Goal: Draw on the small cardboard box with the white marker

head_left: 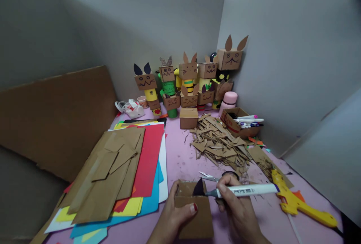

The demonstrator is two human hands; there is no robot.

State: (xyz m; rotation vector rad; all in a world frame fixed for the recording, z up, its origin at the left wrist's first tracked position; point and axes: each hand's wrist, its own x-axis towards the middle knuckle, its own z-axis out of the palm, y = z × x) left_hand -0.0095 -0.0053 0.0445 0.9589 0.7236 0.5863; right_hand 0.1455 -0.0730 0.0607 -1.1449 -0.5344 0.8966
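Observation:
My left hand [179, 214] grips a small cardboard box [197, 217] from its left side, thumb across the face nearest me. A dark pointed ear [198, 187] stands up on the box's top. In my right hand [232, 202] is a white marker [251, 189], held like a pen, its dark tip close to the ear's right side; whether they touch I cannot tell. Just beyond my right hand lie scissors [208, 177], their handles partly hidden. To the right rests a yellow hot glue gun [304, 206].
Cardboard sheets [113, 168] and coloured paper [149, 161] are stacked at left. Cardboard scraps [220, 142] are heaped right of centre, near a box of markers [239, 123] and a pink bottle [229, 101]. Several cardboard animal figures [188, 70] stand at the back, behind a plain box [188, 118].

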